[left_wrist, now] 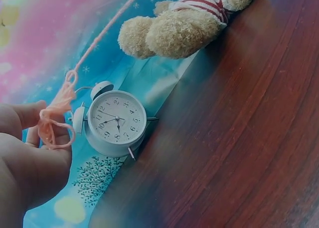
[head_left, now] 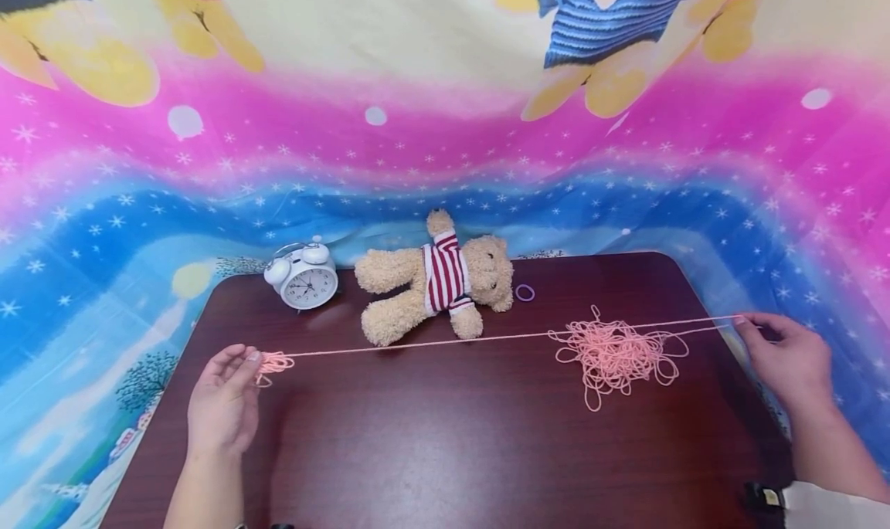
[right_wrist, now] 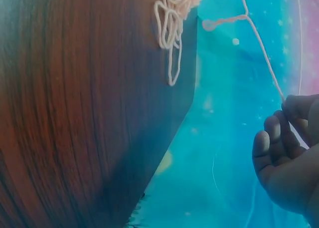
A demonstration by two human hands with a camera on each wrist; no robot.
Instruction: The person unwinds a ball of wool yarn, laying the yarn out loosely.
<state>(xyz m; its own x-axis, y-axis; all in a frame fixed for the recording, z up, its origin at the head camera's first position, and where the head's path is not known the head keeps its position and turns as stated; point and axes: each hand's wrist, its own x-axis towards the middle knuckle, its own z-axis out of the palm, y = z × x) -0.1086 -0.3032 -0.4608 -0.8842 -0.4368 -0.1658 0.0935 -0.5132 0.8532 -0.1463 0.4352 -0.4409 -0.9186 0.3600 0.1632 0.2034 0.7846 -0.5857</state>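
Note:
My left hand [head_left: 225, 401] pinches a small bundle of looped pink yarn [head_left: 276, 364] between thumb and fingers, over the table's left side. From that bundle one strand [head_left: 417, 345] runs taut across to the right. A loose, tangled heap of the same yarn [head_left: 615, 355] lies on the right half of the table. Beyond the table's right edge, my right hand [head_left: 793, 359] pinches the yarn between thumb and forefinger, and two lengths stretch from it back toward the heap. In the right wrist view, the other fingers [right_wrist: 271, 143] are loosely bent.
A white twin-bell alarm clock [head_left: 309, 283] stands at the back left of the dark wooden table [head_left: 431, 452]. Beside it a teddy bear [head_left: 445, 278] in a striped shirt lies on its back. A purple ring [head_left: 524, 293] lies near its head. Printed cloth [head_left: 389, 158] hangs around the table.

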